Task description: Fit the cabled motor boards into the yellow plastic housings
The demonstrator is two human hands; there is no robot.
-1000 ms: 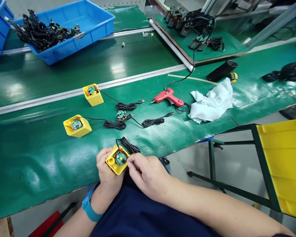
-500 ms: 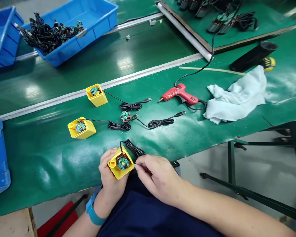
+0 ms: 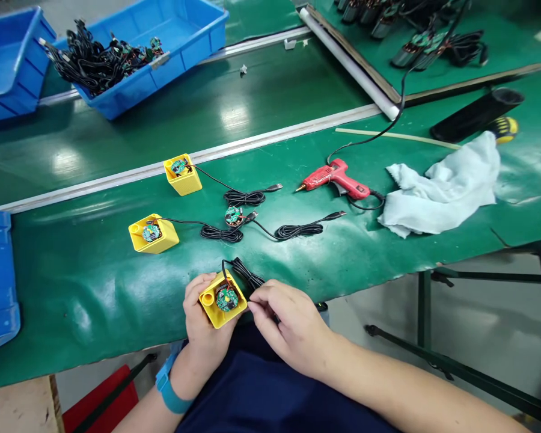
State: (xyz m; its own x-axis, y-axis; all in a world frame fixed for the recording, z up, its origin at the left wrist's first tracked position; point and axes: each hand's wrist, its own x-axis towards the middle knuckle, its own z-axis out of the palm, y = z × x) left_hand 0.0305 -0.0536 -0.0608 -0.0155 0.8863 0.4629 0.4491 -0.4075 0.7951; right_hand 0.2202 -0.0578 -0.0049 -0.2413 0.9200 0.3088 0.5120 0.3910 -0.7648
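Note:
My left hand (image 3: 202, 322) is wrapped round a yellow plastic housing (image 3: 217, 319), its open end facing up toward me. Inside the housing sits a round green circuit board (image 3: 228, 297), beside a small yellow tube in one corner. A black cable (image 3: 249, 275) rises from the board over the rim and lies bundled behind it. My right hand (image 3: 293, 328) is closed, thumb and forefinger pinched at the housing's right corner; what is between the fingertips, if anything, is too small to make out. Two similar yellow housings (image 3: 165, 239) with boards and cables stand farther off.
Beyond my hands lie a loose board (image 3: 234, 216), a coiled USB cable (image 3: 300, 231), a red glue gun (image 3: 333, 176) and a pale cloth (image 3: 442, 192). A black tube (image 3: 475, 115) is at right. Blue bins (image 3: 162, 72) stand at the back left.
The whole view has shifted slightly, so the things on the bench appear a little farther right. Both hands keep nearly the same hold and place at the yellow housing.

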